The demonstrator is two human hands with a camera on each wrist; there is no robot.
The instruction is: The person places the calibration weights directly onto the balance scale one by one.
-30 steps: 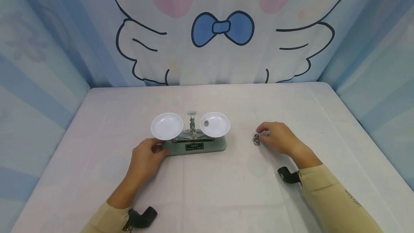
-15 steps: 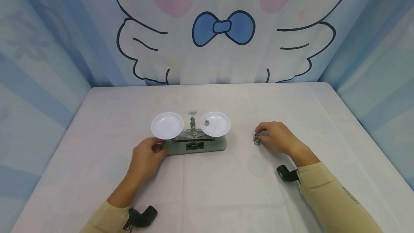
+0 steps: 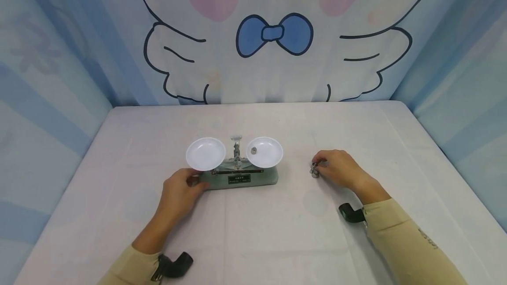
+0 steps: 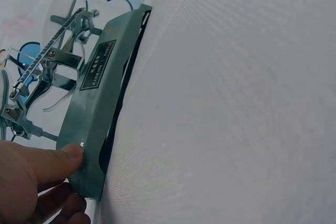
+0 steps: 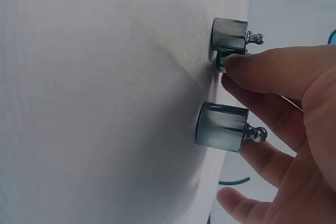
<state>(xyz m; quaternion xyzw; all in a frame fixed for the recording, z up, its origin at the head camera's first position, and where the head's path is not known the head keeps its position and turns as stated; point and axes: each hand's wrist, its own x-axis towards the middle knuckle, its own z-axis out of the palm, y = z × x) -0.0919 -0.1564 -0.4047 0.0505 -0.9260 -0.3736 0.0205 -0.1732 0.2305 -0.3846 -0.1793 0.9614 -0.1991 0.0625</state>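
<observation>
A green balance scale (image 3: pixel 257 178) with two white pans stands left of the table's middle. My left hand (image 3: pixel 178 192) grips the left end of its base, thumb on the front face in the left wrist view and the other fingers round the end. A small metal weight (image 3: pixel 253 150) sits in the right pan (image 3: pixel 270 155); the left pan (image 3: pixel 205 154) holds nothing. To the right of the scale, my right hand (image 3: pixel 342 168) pinches a small weight (image 5: pixel 221 62), mostly hidden by the thumb. Two larger knobbed weights, one above (image 5: pixel 229 35) and one below (image 5: pixel 221 127), stand close to these fingers.
A white cloth covers the table (image 3: pixel 269 232). Behind it hangs a printed curtain (image 3: pixel 273 74), with blue curtains on both sides. Black wrist cameras sit at the left cuff (image 3: pixel 174 265) and right cuff (image 3: pixel 351 213).
My right fingertips have shifted slightly left, closer in among the weights. The left hand and the scale keep their places.
</observation>
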